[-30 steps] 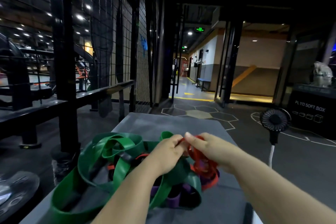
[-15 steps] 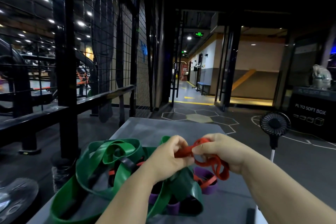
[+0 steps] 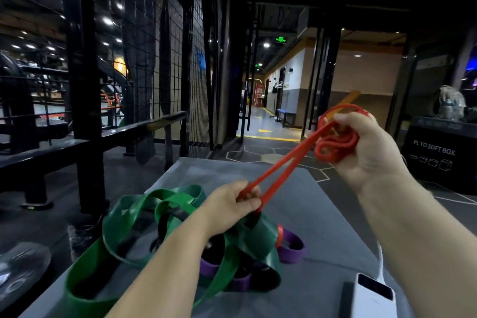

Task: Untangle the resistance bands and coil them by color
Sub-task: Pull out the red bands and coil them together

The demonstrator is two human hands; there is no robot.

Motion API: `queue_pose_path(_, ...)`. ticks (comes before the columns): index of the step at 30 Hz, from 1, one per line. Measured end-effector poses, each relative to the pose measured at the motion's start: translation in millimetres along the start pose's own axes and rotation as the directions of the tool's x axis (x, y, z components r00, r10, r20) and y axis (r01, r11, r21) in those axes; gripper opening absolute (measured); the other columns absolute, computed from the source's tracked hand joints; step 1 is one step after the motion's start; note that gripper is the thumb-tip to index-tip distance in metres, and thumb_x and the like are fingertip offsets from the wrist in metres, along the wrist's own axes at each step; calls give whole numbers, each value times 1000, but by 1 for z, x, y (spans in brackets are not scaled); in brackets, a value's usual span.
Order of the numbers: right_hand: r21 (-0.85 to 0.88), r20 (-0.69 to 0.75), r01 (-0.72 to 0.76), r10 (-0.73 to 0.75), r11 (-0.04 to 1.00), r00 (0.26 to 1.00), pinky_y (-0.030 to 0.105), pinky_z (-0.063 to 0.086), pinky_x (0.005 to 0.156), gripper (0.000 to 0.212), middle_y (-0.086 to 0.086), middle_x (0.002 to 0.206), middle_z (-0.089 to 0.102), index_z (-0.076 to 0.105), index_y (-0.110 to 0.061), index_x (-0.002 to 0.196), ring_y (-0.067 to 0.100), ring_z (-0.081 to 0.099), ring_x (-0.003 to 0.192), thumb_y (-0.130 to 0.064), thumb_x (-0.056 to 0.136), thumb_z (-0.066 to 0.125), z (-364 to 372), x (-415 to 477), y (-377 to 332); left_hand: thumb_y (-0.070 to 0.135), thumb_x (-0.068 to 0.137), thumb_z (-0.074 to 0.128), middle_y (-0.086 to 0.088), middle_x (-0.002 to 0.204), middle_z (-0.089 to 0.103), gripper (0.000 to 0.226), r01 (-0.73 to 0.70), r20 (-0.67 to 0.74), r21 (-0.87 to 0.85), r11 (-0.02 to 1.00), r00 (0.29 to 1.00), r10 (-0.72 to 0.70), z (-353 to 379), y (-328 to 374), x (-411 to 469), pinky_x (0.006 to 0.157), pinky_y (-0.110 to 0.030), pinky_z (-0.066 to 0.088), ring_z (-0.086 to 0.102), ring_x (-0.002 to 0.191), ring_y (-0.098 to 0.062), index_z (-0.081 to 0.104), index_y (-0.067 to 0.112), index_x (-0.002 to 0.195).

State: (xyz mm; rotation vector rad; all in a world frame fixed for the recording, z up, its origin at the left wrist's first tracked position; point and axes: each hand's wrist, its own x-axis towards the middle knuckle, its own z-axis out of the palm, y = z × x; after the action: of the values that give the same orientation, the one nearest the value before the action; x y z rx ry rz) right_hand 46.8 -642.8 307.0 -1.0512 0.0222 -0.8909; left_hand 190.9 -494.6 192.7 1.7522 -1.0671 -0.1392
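Left hand (image 3: 232,204): low over the pile, fingers curled, pinching the lower end of the red band (image 3: 284,165).

Right hand (image 3: 366,147): raised up and to the right, well above the desk (image 3: 322,214), fingers closed around a bunched coil of the same red band.

Two red strands run taut on a diagonal between the hands.

Green band (image 3: 129,217): wide, lying in loose overlapping loops on the desk under and left of the left forearm.

Purple band (image 3: 291,248): looped through the right side of the green pile, partly covered by it.

White power bank (image 3: 371,297) at the near right desk edge, white cable (image 3: 379,253) attached.
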Motion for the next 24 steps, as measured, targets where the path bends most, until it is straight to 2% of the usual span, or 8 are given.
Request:
queue_pose_path(2,111,-11,-34,36,993,999,52,55,84,17,16,84,70,48,-11,105,27,72,85,-1,91,50,1,3,2,5,91,60,12,77,60,18,1,29,-166,986,1000,4,-2,3,0,75,-11,43,56,72,4,62,22,86)
queue_pose_path(4,77,-31,-55,57,995,998,40,58,74,16,15,77,70,50,-7,106,22,72,72,-1,92,48,-1,5,3,4,94,55,6,83,63,20,22,35,-267,963,999,-13,-4,4,-1,82,-20,43,57,82,-6,65,22,90)
queue_pose_path(7,-422,-43,-166,163,891,986,21,43,40,3,14,67,55,52,-3,91,15,53,44,-3,91,50,-3,3,12,6,98,46,6,85,63,27,25,-51,-301,953,998,-42,-9,7,-1,85,-29,40,54,87,-13,66,23,91)
queue_pose_path(10,-726,25,-203,319,658,947,22,40,37,25,14,69,53,45,-5,112,16,52,45,-3,90,55,-9,-2,40,7,100,40,-1,78,59,29,56,-67,-360,931,994,-86,-14,14,0,82,-36,43,56,76,-16,63,19,89)
queue_pose_path(12,-736,54,-232,397,636,916,25,43,41,44,14,70,55,40,-16,125,19,52,48,1,88,54,-10,-9,57,10,98,39,-2,68,50,24,93,-39,-293,952,993,-109,-12,15,-1,71,-37,42,49,63,-16,59,17,88)
queue_pose_path(15,-776,140,-216,496,592,857,25,44,44,51,12,66,55,49,-21,126,22,51,48,5,83,54,-5,-20,76,11,91,43,1,62,37,8,134,-16,-255,958,990,-143,-5,17,-4,56,-29,29,33,55,-13,49,16,91)
queue_pose_path(19,-767,210,-211,548,606,810,32,50,60,61,9,80,62,57,-26,114,22,59,65,-7,56,60,5,-33,92,23,64,44,0,62,46,18,181,-18,-475,861,976,-216,-4,20,-8,64,-34,32,40,61,-17,50,17,81)
queue_pose_path(24,-664,264,-298,587,686,766,39,57,81,47,9,91,71,64,-21,106,23,69,80,-8,65,84,13,-38,101,11,86,40,-5,78,52,13,208,-130,-390,897,952,-277,-3,21,-8,70,-34,39,48,78,-21,51,16,83)
